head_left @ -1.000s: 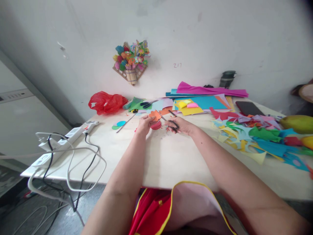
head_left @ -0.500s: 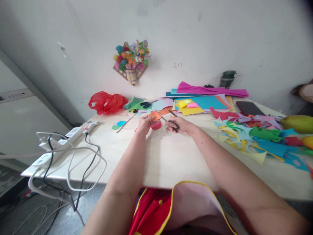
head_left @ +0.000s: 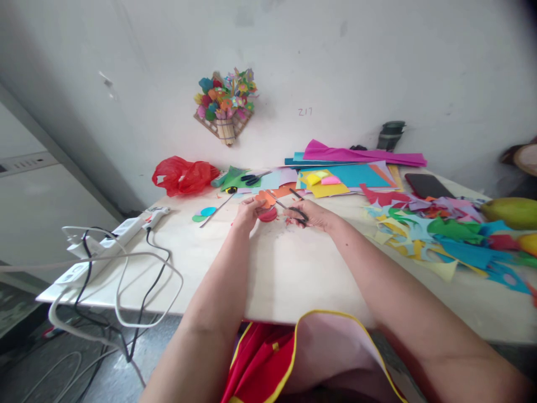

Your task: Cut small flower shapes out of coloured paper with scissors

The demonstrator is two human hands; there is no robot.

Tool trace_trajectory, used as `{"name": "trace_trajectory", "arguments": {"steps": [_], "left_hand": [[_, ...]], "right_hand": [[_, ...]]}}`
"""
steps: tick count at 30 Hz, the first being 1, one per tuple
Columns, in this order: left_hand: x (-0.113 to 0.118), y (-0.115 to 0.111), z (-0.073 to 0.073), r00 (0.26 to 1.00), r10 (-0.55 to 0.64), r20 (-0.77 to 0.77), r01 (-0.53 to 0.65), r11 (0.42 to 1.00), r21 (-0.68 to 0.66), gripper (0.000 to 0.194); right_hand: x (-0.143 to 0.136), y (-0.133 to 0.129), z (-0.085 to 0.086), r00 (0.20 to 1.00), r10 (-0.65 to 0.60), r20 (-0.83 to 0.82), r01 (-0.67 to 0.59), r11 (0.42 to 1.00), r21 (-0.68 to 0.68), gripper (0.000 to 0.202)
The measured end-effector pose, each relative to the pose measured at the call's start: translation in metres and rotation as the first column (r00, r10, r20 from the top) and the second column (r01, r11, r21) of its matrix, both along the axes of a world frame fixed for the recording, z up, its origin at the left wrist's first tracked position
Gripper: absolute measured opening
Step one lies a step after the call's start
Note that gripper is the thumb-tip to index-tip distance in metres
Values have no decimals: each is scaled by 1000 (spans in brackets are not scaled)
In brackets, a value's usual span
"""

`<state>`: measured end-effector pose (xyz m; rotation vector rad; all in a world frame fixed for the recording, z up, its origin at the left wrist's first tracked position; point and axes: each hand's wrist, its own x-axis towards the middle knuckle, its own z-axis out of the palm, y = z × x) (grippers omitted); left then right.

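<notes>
Pinched in my left hand [head_left: 249, 211] is an orange paper cut-out [head_left: 265, 198] with a scalloped edge. My right hand [head_left: 312, 215] is closed round the dark handles of a pair of scissors [head_left: 298, 214]. Their blades are apart and point up and left, one of them at the orange paper's edge. Under the paper, on the table between my hands, lies a red round piece of paper [head_left: 267, 215] with small snippets about it. Blue and green paper circles [head_left: 208, 211] lie to the left, near a thin grey strip [head_left: 217, 210].
Coloured paper sheets [head_left: 356, 174] and a second pair of scissors [head_left: 250, 178] lie at the back, near a red plastic bag [head_left: 182, 174]. Paper scraps [head_left: 444, 235] and a phone [head_left: 428, 186] are on the right. A power strip [head_left: 98, 252] with cables lines the left edge.
Both hands stay almost in place, still holding the orange paper and the scissors. Only a very slight shift of the scissors and paper shows.
</notes>
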<state>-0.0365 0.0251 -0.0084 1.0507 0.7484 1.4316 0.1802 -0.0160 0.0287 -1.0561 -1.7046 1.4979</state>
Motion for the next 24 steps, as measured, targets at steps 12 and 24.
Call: {"name": "trace_trajectory", "arguments": {"steps": [12, 24], "left_hand": [[0, 0, -1, 1000, 17, 7, -17, 1000, -12, 23], [-1, 0, -1, 1000, -10, 23, 10, 1000, -6, 25]], "right_hand": [[1, 2, -1, 1000, -7, 21, 7, 1000, -11, 31], [2, -3, 4, 998, 17, 66, -18, 1000, 14, 29]]}}
